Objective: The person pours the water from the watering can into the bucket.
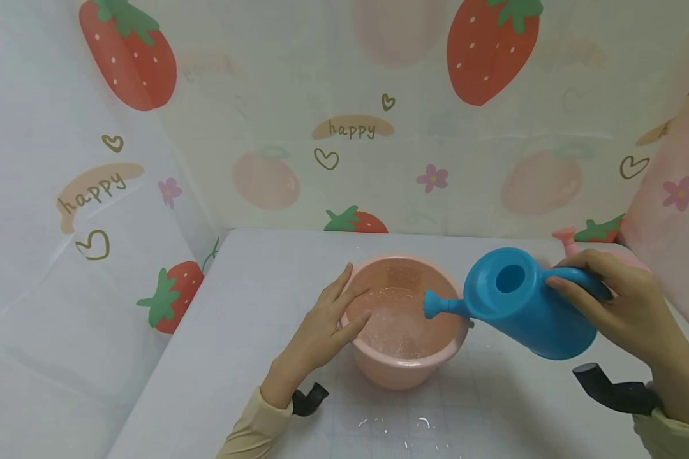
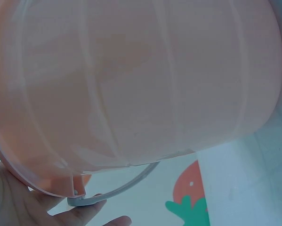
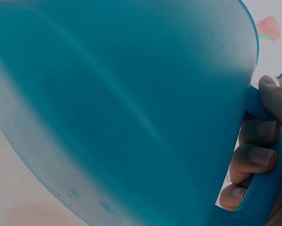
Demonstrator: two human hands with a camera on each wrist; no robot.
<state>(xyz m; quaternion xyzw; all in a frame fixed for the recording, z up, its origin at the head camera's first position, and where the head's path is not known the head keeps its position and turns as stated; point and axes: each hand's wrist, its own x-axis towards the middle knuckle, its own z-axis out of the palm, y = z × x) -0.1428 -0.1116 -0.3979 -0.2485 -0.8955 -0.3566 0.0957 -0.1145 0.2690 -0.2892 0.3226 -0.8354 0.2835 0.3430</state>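
A pink bucket (image 1: 387, 376) with water inside stands upright on the table; its ribbed outer wall (image 2: 131, 84) fills most of the left wrist view. My left hand (image 1: 326, 325) rests at the bucket's left rim, fingers spread and fairly straight. In the left wrist view those fingers lie beside the grey bail handle (image 2: 126, 188). My right hand (image 1: 620, 299) grips the handle of a blue watering can (image 1: 557, 325), fingers curled through the loop in the right wrist view. The can is tilted, held above the table, with its spout head (image 1: 432, 305) over the bucket's right side.
Behind my right hand is a pink object with a flared spout (image 1: 564, 237), partly hidden. Water drops (image 1: 387, 424) lie on the white tabletop (image 1: 252, 306) near the front. A strawberry-printed sheet (image 1: 344, 172) walls in the back and sides.
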